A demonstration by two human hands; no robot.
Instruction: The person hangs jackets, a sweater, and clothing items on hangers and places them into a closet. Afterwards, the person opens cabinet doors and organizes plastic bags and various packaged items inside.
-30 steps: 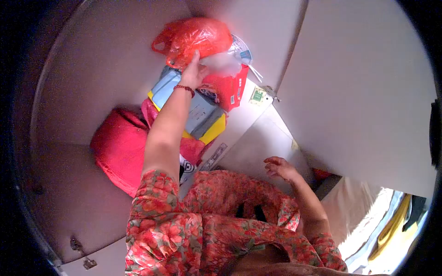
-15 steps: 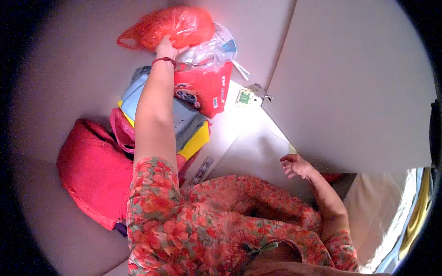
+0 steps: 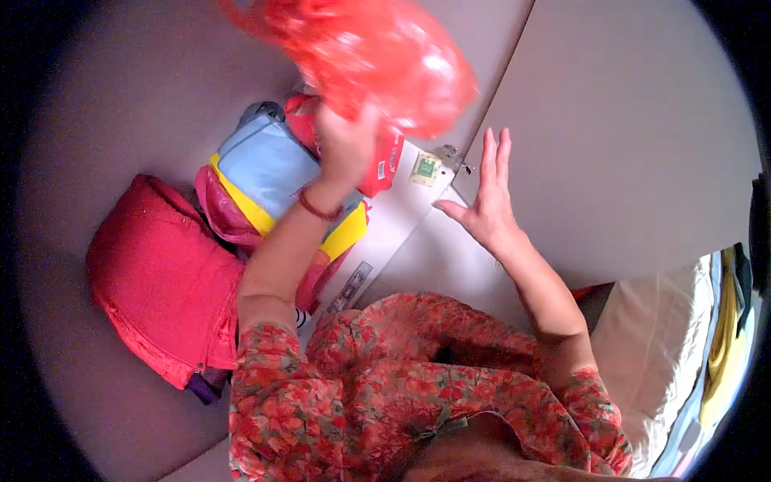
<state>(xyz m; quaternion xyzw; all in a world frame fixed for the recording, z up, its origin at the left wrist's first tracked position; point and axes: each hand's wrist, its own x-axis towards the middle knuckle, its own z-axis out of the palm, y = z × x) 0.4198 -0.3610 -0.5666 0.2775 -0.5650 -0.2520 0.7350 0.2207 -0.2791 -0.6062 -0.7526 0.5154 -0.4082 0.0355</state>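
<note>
My left hand (image 3: 347,149), with a dark red bead bracelet at the wrist, grips the underside of a red translucent plastic bag (image 3: 385,64). The bag is lifted and blurred by motion; its contents cannot be made out. Behind my left hand stands a red printed box (image 3: 384,170), partly covered by hand and bag. Beside it lie folded light blue cloth (image 3: 269,165) and a yellow item (image 3: 347,231). To the right, my right hand (image 3: 491,205) is raised, empty, with fingers stretched and thumb apart, near a metal latch (image 3: 451,157).
A red padded fabric item (image 3: 165,277) lies at the left. A small green and white packet (image 3: 426,169) rests near the latch. A large pale panel (image 3: 626,145) fills the right side. A beige cushion-like item (image 3: 654,337) and hanging cloths (image 3: 727,337) are at the lower right.
My left hand has lifted the red bag and brought it to the right, over the box. My right hand has risen toward the latch, its fingers now straightened.
</note>
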